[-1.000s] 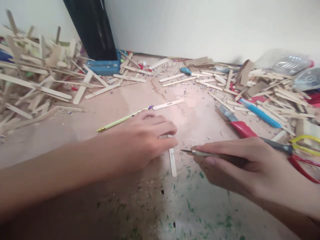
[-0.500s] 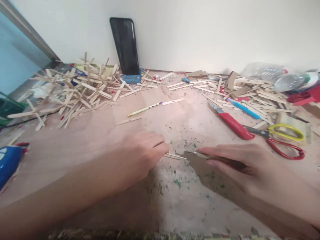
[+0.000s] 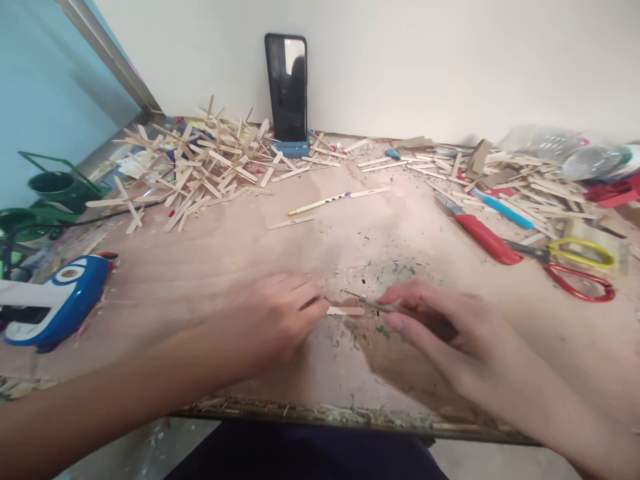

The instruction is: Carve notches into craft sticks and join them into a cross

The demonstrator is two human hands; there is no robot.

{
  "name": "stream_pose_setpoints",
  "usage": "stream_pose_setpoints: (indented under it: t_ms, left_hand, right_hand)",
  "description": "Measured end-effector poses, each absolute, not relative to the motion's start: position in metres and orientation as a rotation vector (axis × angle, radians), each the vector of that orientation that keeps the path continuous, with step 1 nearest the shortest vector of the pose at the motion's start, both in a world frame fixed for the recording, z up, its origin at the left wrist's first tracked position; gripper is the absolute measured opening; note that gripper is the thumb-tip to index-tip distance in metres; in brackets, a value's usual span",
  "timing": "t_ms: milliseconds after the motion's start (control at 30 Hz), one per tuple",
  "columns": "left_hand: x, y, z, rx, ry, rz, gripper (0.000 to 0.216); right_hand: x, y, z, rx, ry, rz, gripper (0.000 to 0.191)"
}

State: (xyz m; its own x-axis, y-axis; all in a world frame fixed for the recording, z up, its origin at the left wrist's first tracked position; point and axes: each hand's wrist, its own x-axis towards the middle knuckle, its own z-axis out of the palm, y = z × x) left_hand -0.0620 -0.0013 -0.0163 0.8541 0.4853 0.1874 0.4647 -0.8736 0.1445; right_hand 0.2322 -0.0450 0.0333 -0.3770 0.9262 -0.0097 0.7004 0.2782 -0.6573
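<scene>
My left hand [image 3: 273,320] lies near the front edge of the wooden board [image 3: 210,260], its fingers pinched on one end of a short wooden stick [image 3: 346,311] that rests flat on the board. My right hand [image 3: 440,333] is just to the right, fingers closed round a thin craft knife [image 3: 369,302]. The knife's metal tip points left, right above the stick's free end. Green paint flecks and wood shavings speckle the board around both hands.
A heap of wooden sticks [image 3: 200,167] lies at the back left, another pile [image 3: 520,177] at the back right. A phone [image 3: 286,87] leans on the wall. A red cutter [image 3: 480,233], scissors [image 3: 570,267], a pencil [image 3: 320,202] and a blue glue gun [image 3: 55,303] lie around.
The view has pulled back and tilted, so the table's front edge and left side now show. The stick turned from lengthwise to crosswise under my left fingers. My right hand brought the knife closer.
</scene>
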Motion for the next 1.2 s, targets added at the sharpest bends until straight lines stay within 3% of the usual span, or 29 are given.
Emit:
stream_pose_setpoints:
  t_ms: [333, 500, 667, 800, 1200]
  left_hand:
    - [-0.064, -0.005, -0.017, 2.736, 0.726, 0.464, 0.025]
    - [-0.064, -0.007, -0.016, 2.933, 0.631, 0.481, 0.025]
    - [-0.063, 0.003, -0.012, 2.742, 0.715, 0.338, 0.028]
    - [-0.065, 0.007, -0.014, 2.625, 0.824, 0.429, 0.029]
    - [-0.072, 0.009, -0.017, 2.67, 0.682, 0.419, 0.028]
  right_hand:
    - [0.22, -0.083, 0.006, -1.567, -2.066, 0.665, 0.026]
    - [0.222, -0.092, -0.007, -1.639, -1.888, 0.645, 0.023]
    - [0.225, -0.087, 0.006, -1.59, -1.965, 0.705, 0.023]
    - [0.23, -0.081, 0.017, -1.569, -2.06, 0.696, 0.024]
    - [0.224, -0.079, 0.014, -1.45, -2.231, 0.813, 0.027]
